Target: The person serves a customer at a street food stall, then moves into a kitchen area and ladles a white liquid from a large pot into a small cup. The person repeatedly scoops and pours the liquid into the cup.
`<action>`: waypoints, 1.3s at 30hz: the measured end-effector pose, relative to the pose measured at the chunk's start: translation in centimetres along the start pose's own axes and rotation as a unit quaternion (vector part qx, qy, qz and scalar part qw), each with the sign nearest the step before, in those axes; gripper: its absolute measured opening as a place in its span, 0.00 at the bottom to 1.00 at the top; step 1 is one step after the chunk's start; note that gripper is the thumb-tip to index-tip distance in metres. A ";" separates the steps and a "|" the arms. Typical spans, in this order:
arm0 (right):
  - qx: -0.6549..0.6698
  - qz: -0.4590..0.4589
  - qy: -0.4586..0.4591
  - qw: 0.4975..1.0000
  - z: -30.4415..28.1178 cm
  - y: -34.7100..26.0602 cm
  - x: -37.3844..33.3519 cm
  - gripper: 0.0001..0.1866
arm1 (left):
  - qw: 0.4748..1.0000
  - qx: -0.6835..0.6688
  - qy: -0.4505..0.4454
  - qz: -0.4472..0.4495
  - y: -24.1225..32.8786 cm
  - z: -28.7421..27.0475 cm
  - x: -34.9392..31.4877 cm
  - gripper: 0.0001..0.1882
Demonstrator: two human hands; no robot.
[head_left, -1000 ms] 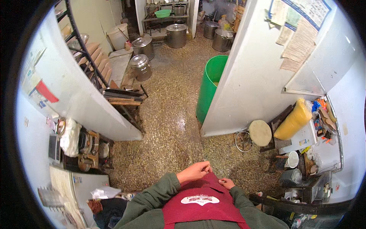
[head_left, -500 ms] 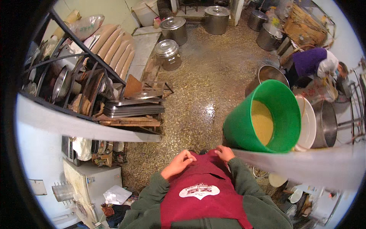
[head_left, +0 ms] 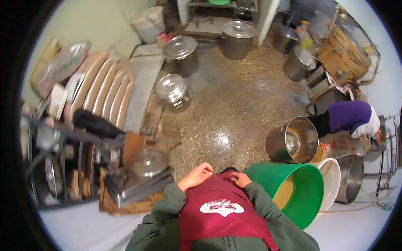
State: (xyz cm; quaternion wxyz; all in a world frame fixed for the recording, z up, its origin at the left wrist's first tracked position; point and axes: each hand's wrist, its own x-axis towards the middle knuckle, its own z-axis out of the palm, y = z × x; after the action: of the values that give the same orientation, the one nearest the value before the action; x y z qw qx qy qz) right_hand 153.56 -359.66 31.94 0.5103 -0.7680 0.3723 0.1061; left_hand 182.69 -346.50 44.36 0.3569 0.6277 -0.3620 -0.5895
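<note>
I wear a dark red apron (head_left: 226, 194) with a white printed patch over a green long-sleeved jacket. My left hand (head_left: 196, 175) is at the apron's left far edge, its fingers curled closed on the cloth. At the right far edge, my right hand (head_left: 241, 180) is also closed, its fingertips pinching the fabric. Just right of that hand stands a big green tub (head_left: 307, 190) with yellowish grain-like contents. Beyond it is a deep steel pot (head_left: 274, 144) with a smaller metal vessel inside.
A person in a purple vest (head_left: 349, 119) bends at the right, beside a white tub (head_left: 333, 184). Lidded steel pots (head_left: 182, 62) stand along the wet floor (head_left: 217, 113). At left are stacked sacks (head_left: 98, 90) and a metal rack (head_left: 63, 161) with trays and lids.
My view has shifted forward, with the rack and green tub now lower in the picture. The steel pot shows more fully. Both hands remain at the apron.
</note>
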 end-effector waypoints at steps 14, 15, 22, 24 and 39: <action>-0.038 0.057 0.054 0.996 -29.8 5.2 31.7 0.15 | 0.896 -0.228 0.371 -0.085 3.7 -32.1 35.8 0.18; -0.036 0.102 0.012 0.994 -31.6 5.3 32.6 0.15 | 0.893 -0.216 0.381 -0.101 2.5 -34.1 37.7 0.18; -0.198 0.133 -0.078 0.968 -35.8 9.7 36.4 0.15 | 0.860 -0.217 0.435 -0.155 -9.4 -49.0 52.5 0.19; -0.266 0.208 -0.100 0.936 -36.0 10.2 38.2 0.14 | 0.834 -0.252 0.447 -0.202 -13.6 -53.2 57.0 0.21; -0.256 0.325 -0.146 0.899 -42.9 -7.1 51.1 0.11 | 0.596 -0.537 0.535 -0.265 -34.1 -66.0 70.8 0.14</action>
State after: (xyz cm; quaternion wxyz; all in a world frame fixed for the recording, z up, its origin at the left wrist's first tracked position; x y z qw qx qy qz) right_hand 184.88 -418.97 28.75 0.2820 -0.6838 0.4827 0.4689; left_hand 252.73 -390.57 -16.23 0.5874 0.5940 0.4577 -0.3044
